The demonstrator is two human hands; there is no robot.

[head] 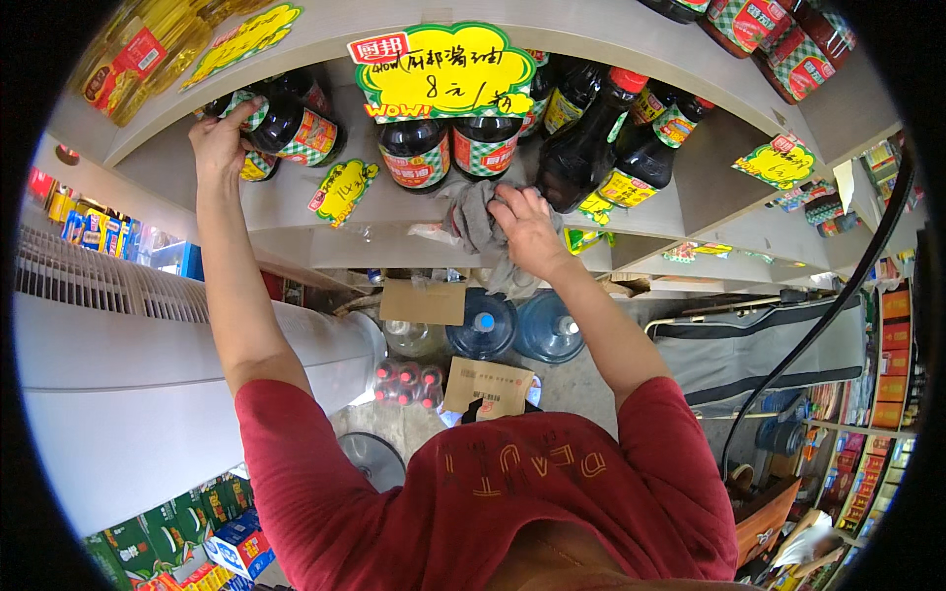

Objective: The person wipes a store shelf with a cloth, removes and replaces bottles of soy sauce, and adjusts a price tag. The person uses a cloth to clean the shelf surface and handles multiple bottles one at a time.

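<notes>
My left hand (218,140) grips the neck of a dark soy sauce bottle (301,134), which leans on the shelf with its green-checked label facing me. Other dark bottles stand around it, partly hidden. Under my right hand (528,225) is a crumpled grey cloth (473,214), pressed at the front edge of the shelf board (414,210). Two labelled soy sauce bottles (415,159) stand just behind the cloth. To the right of my right hand, a dark bottle with a red cap (580,151) stands close by, its plain side towards me.
A large yellow price sign (447,72) hangs from the upper shelf edge; a smaller price tag (344,193) sits on the board. Below are blue water jugs (480,325), a cardboard box (491,388) and red-capped bottles (406,380). A black cable (820,314) hangs right. Another person (809,547) is at lower right.
</notes>
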